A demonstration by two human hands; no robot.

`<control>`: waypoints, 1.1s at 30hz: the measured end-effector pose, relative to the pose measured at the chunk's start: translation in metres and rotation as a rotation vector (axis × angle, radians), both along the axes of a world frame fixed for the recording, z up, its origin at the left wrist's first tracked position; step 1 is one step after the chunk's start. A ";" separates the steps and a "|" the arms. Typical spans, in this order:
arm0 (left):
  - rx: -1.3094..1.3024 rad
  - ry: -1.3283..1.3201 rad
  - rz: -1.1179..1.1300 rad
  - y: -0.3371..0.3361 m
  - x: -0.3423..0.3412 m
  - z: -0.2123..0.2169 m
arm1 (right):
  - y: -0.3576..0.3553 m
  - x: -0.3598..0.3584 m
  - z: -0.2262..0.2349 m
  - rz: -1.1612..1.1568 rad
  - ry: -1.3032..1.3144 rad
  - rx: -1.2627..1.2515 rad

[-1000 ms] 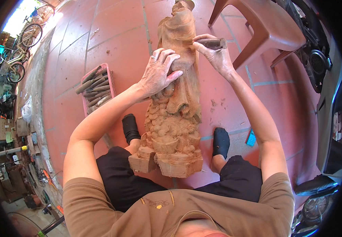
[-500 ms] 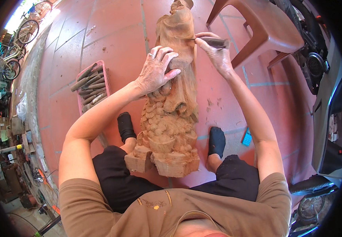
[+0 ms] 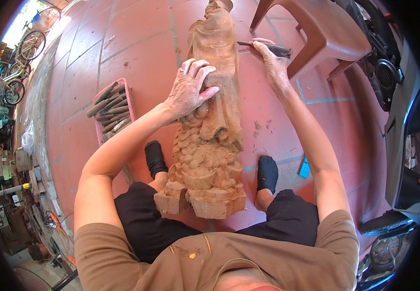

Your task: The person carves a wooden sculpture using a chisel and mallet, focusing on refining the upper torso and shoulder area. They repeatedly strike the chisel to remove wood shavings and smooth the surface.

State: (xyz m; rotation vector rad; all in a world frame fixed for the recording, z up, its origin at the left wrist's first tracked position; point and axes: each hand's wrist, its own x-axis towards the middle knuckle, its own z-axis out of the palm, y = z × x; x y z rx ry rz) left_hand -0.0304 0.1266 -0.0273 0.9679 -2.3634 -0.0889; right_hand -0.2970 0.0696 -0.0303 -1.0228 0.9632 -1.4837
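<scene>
Between the black-socked feet [image 3: 267, 172] lies a carved wooden figure [image 3: 207, 153], the left hand [image 3: 189, 90] resting half-open on it, the right hand [image 3: 274, 64] pinching a carving tool [image 3: 280, 50] at its right edge, apparently mid-carving, the next stroke likely needing a steadily guided tip.

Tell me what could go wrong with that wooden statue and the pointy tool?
The carving tool in the right hand points toward the wooden statue, so a slip might scratch the wood. The left hand rests bare on the carving, so it could perhaps get nicked if the tool strays.
</scene>
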 end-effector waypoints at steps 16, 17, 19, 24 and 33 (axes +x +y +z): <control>-0.036 -0.005 -0.020 -0.003 -0.002 0.000 | -0.020 0.029 -0.043 -0.197 -0.310 0.145; -0.030 -0.003 -0.016 -0.002 -0.001 0.000 | -0.019 0.030 -0.043 -0.201 -0.325 0.169; -0.019 0.003 -0.011 -0.002 0.000 0.000 | -0.012 0.032 -0.043 -0.187 -0.398 0.194; 0.004 -0.006 -0.005 0.001 0.001 0.004 | 0.008 0.032 -0.037 -0.056 -0.484 0.239; 0.015 -0.011 -0.012 -0.001 -0.003 0.004 | -0.035 0.031 -0.050 -0.181 -0.684 0.261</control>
